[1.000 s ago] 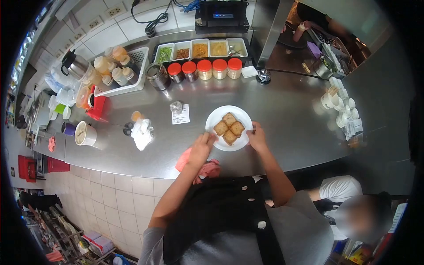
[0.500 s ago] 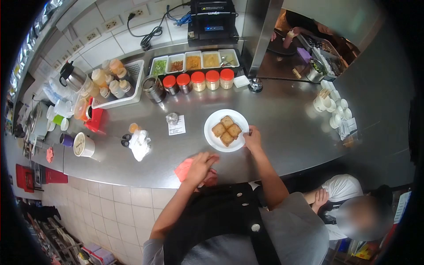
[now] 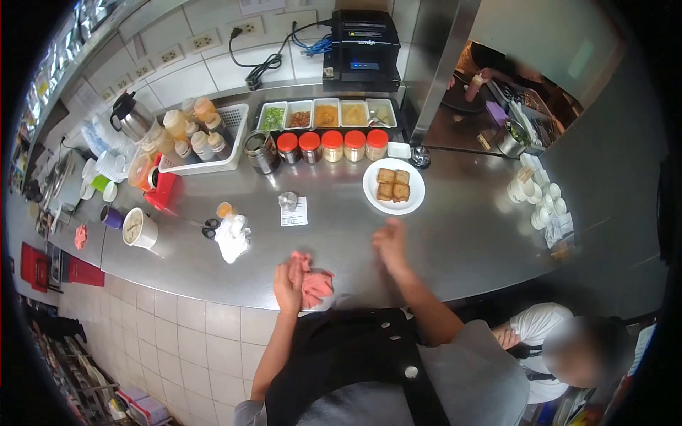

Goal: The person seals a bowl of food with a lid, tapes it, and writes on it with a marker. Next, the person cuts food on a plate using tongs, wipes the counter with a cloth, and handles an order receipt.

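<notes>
On the steel counter, a white round plate (image 3: pixel 371 201) holds several browned square pieces set close together. My right hand (image 3: pixel 390 245) is over the counter just below the plate, apart from it; its fingers are blurred. Near the front edge, my left hand (image 3: pixel 288 284) is closed on a crumpled pink cloth (image 3: pixel 317 287). A receipt (image 3: pixel 295 216) lies above the cloth with a small wrapped bundle (image 3: pixel 288 201) on it.
Red-lidded jars (image 3: pixel 332 146) and a tray of toppings (image 3: pixel 326 113) line the back. A bottle basket (image 3: pixel 234 153), white tub (image 3: pixel 140 228), scissors (image 3: pixel 209 228) and white plastic bag (image 3: pixel 232 238) are leftward. A person (image 3: pixel 543 323) is at the lower right; cups (image 3: pixel 550 199) stand right.
The plate has moved back towards the jars and turned, and my right hand has let go of it. My left hand has shifted left on the cloth, which is now more bunched.
</notes>
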Demonstrator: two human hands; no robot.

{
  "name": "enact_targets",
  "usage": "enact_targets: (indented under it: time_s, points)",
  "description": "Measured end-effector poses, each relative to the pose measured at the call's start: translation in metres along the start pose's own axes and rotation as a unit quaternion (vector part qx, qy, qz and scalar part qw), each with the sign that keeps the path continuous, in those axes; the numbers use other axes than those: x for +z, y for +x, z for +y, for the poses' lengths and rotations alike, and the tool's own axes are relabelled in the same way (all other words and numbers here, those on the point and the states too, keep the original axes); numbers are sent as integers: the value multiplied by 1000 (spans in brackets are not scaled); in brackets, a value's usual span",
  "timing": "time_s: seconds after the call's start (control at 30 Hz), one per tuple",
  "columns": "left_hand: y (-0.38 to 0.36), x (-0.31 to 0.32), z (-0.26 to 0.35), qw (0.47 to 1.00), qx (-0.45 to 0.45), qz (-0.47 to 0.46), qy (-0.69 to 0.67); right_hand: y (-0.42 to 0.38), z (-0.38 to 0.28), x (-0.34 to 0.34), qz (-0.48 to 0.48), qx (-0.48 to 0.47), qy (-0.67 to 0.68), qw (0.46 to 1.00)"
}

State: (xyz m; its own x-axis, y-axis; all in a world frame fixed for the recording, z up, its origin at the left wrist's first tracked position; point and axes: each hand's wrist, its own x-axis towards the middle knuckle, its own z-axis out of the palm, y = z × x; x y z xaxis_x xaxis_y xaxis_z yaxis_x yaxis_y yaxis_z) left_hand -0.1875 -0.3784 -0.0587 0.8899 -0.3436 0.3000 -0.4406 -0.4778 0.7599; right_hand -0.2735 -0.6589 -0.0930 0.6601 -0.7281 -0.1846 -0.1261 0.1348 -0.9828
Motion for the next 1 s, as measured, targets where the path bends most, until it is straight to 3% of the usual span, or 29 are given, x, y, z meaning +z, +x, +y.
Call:
enact_targets:
  time_s: [0.03,0.1,0.13,0.17,0.2,0.27,0.33,0.37,0.43,0.47,0.53,0.57,0.7,0.77,0.83,0.87,0.9,0.97,1.0]
  points:
    - [7,-6,23,987,-108,4,-121,-16,6,22,-68,-78,-49,993]
    - [11,-3,34,978,-105,5,-180,-72,-58,59,-244,-119,-103,957]
    - [10,-5,37,966,-105,8,-235,-79,-61,73,-248,-119,-102,956]
    - [9,-12,40,949,-128,-73,-278,-84,-62,87,-275,-154,-52,948]
    - [7,-18,39,951,-133,-61,-273,-89,-63,98,-307,-186,1,933]
    - [5,-37,33,990,69,-57,-106,-83,-73,100,-322,-150,38,934]
    - [2,-70,21,998,52,-24,-35,-62,-79,88,-307,-186,-80,930]
    - [-1,-86,4,999,-19,25,-33,-56,-97,81,-318,-185,-77,927]
    - [-9,-113,-33,980,-156,117,-37,-54,-144,62,-321,-122,-395,852]
    - [-13,-123,-48,961,-220,160,-40,-52,-140,58,-324,-123,-395,851]
    - [-26,-141,-73,958,-209,197,-10,-50,-118,54,-220,-283,-429,829]
    - [-34,-144,-82,952,-198,233,18,-50,-103,55,-246,-312,-431,810]
    - [-74,-139,-95,925,-216,310,42,-74,-34,71,-271,-302,-504,762]
    - [-126,-123,-144,908,-295,247,164,-67,-27,101,-232,-265,-558,751]
    - [-204,-94,-209,906,-347,159,185,-77,-57,139,-242,-262,-588,726]
    - [-248,-85,-222,907,-392,83,128,-82,-91,161,-288,-300,-564,713]
    - [-298,-78,-252,918,-311,-107,222,-77,-95,190,-345,-322,-500,726]
    - [-349,-73,-219,859,-413,-247,175,-69,-99,250,-411,-365,-427,718]
    - [-364,-73,-206,838,-445,-271,161,-66,-100,275,-426,-389,-419,702]
